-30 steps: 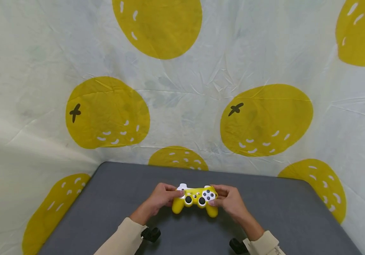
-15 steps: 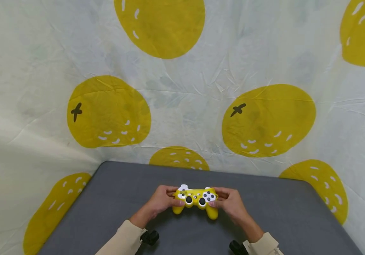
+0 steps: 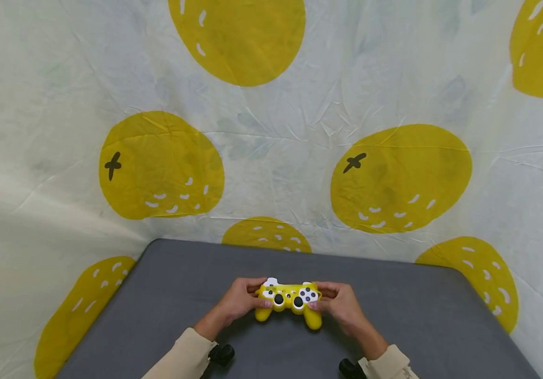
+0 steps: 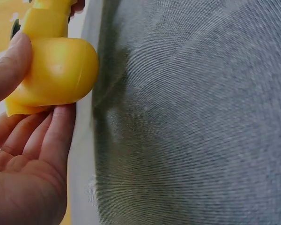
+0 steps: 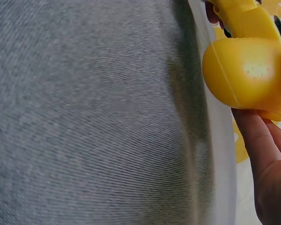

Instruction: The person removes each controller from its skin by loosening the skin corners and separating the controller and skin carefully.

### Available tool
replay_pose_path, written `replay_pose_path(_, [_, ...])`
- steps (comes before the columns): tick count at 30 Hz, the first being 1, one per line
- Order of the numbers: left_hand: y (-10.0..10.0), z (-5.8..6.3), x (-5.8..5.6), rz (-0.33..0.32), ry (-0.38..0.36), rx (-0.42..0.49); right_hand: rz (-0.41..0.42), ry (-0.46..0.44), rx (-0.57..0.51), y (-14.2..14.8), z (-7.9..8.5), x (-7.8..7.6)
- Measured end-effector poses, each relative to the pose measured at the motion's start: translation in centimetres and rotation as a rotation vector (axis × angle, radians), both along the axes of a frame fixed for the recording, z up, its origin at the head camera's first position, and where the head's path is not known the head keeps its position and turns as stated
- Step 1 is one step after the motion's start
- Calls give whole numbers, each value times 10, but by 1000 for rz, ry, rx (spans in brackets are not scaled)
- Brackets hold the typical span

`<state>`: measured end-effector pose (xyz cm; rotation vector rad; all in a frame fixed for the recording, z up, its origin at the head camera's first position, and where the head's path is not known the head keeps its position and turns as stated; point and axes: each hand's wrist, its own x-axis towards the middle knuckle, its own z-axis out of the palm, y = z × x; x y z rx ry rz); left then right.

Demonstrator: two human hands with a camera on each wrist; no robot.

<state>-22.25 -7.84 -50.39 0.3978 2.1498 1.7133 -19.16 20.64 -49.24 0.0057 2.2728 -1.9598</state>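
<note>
1. Game controller, yellow and white, is held by both hands above the grey table, just beyond the pale sleeves and the black devices at the wrists.
2. Left hand grips its left end, thumb on the face beside the left stick, fingers behind.
3. Right hand grips the right end likewise, thumb just below the dark round buttons.
4. Grey tabletop spreads beneath and beyond the hands.
5. Farthest back, wrinkled pale cloth rises behind the table, printed with large yellow rounded shapes, two bearing dark cross marks.
</note>
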Motion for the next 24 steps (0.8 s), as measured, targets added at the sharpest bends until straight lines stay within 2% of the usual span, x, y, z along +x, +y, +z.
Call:
replay_pose_path(5, [1,-7,-1,-7,-7,5,0,-13,20,-1,-6,0])
replay_pose_path(9, [3,-11,-1,-1,0,-1,-33,-7,82,-3,-10,-2])
replay_pose_path(12, [4,-14,-2,15,19,-16,-50,57,174,-6,-12,-3])
replay_pose_path(17, [6,-15,-1,47,36,-39,18,202,355,-8,-14,-6])
replay_pose_path(19, [6,-15,0,57,33,-53,21,244,413,-8,-14,-7])
replay_pose_path(24, [8,-14,1,63,25,-76,-45,261,519,-9,-11,-8])
